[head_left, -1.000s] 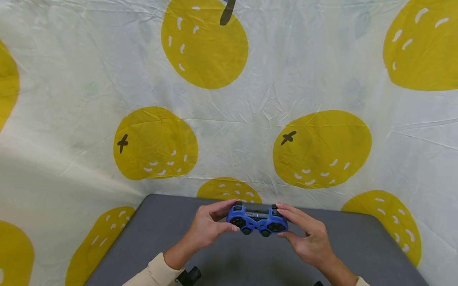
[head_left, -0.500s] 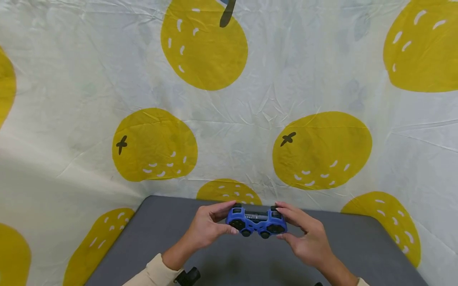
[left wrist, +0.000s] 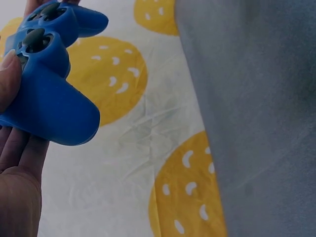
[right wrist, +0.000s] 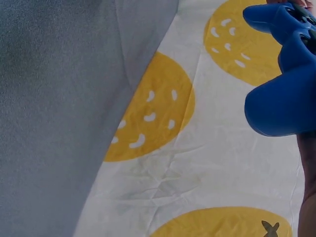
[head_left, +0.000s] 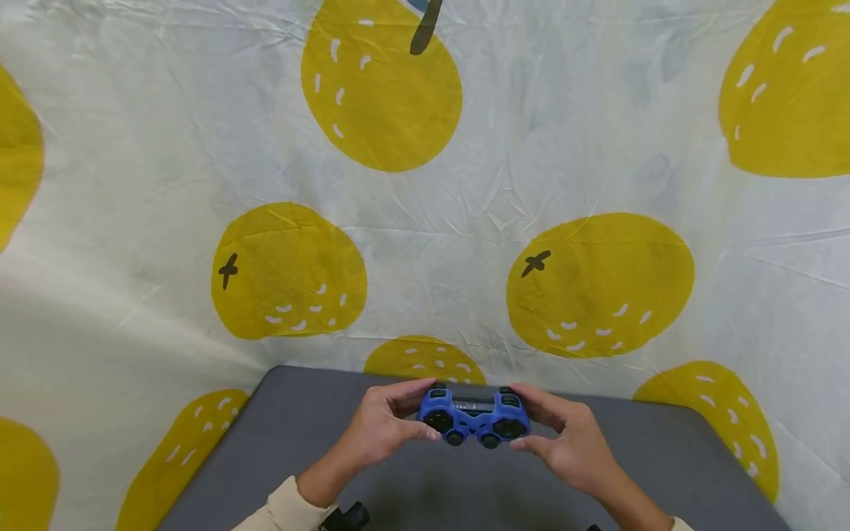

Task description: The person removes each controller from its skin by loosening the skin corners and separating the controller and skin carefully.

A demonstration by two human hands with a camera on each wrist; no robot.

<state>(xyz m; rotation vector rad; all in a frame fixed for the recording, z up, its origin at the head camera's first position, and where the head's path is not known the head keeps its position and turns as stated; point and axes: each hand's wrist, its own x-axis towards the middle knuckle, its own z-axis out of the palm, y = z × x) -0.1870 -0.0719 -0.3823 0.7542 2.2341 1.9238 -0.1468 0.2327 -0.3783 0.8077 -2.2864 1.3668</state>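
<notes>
Blue controller (head_left: 474,423): my left grip (head_left: 377,426) pinches its left end, my right grip (head_left: 575,445) its right end; long axis spans grip to grip, neither nearer.

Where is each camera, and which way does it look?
Head: on the head, looking forward and down at the left hand and right hand holding a blue two-handled game controller; cream sleeves show.
Left wrist: on that wrist, facing the controller; left hand shows at left edge.
Right wrist: on that wrist, facing the controller; right hand shows at right edge.
Both wrist views share the controller, a flat grey tabletop and white cloth with yellow fruit prints.
</notes>
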